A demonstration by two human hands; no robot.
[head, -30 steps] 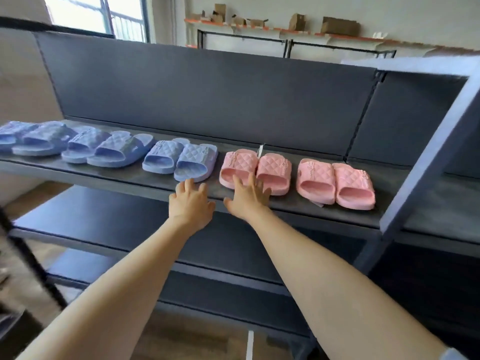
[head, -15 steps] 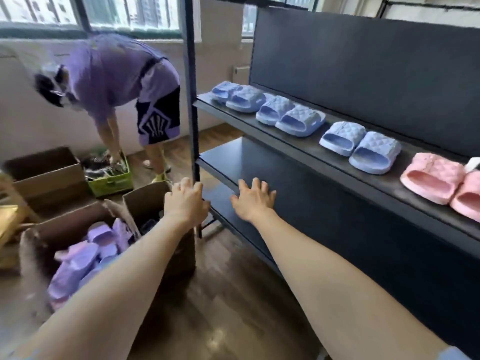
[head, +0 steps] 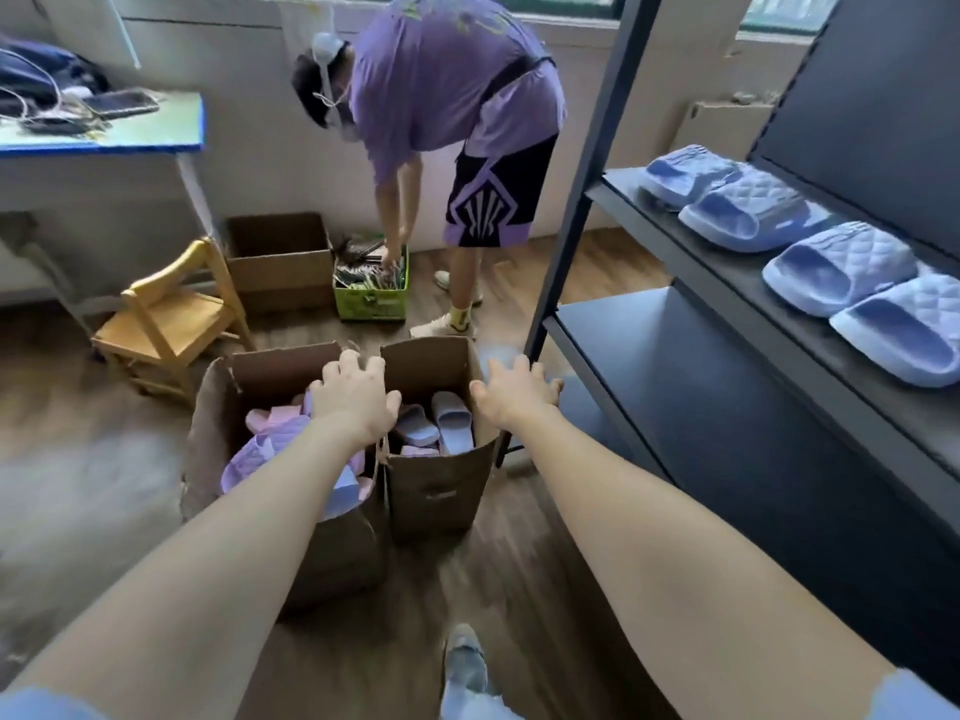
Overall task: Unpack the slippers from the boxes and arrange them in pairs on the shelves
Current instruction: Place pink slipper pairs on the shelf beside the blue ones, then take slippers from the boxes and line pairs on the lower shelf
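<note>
While both bare arms stretch forward over the floor, the left hand (head: 356,394) hangs above the spot where two open cardboard boxes meet. Its fingers are loosely bent and grasp nothing. The right hand (head: 514,389) is over the far right corner of the right box (head: 441,491), fingers spread and relaxed, nothing held. Cannot tell whether either hand touches the cardboard.

Left box (head: 260,368): a heap of pink and lilac slippers (head: 260,444), quilted uppers, lying jumbled, partly hidden by the left forearm.

Right box: blue-grey slippers (head: 452,420), soles and straps turned at odd angles, with a bit of pink beneath.

Top shelf (head: 691,262) of the dark metal rack, at right: four blue shelf slippers (head: 748,215) in two side-by-side pairs, quilted diamond pattern on the straps, open ends facing out. Lower shelf (head: 675,366) is below it.

Writing: a faint mark on the front of the right box, too blurred to read. The green crate (head: 371,301) carries dark print, not legible.

Behind the boxes, a person in a purple shirt (head: 452,70) bends over the green crate. A brown carton (head: 280,252) and a small yellow chair (head: 166,319) stand to its left, with a blue-edged table (head: 104,137) beyond.
</note>
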